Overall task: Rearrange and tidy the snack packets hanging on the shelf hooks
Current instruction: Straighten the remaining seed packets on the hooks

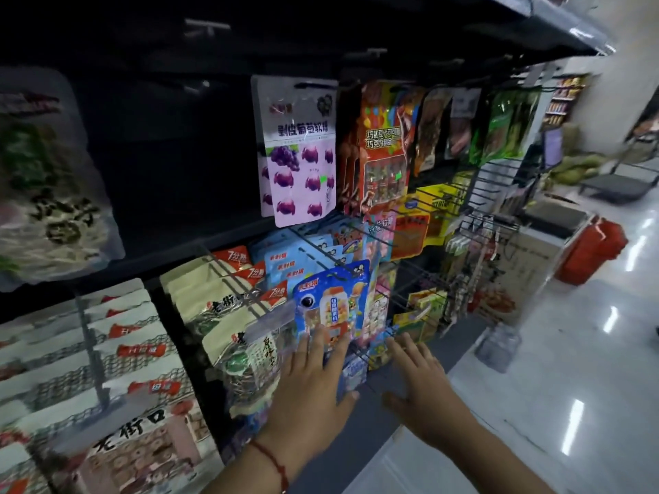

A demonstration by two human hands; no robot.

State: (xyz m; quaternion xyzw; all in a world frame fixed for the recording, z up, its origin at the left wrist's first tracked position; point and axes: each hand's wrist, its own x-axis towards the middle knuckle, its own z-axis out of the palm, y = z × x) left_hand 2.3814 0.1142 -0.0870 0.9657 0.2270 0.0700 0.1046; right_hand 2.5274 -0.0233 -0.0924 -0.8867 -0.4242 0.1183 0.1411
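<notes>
Head view:
Blue packet (333,301): front of lower hook row, red logo, print too blurred to read.
Left hand (313,390): fingers straight, spread, touching blue packet's lower edge; red string at wrist.
Right hand (424,383): fingers extended, holding nothing, just beside hooks.
Purple packet (299,147): upper hook, grape pictures, Chinese print.

A pale pink packet (299,151) printed with purple grapes was seen beside an orange and red packet (385,144), a bright blue packet (331,304) patterned with coloured sweets was seen below, cream packets (214,297) were marked with red corners, and a red cord (274,461) was worn at one wrist.
</notes>
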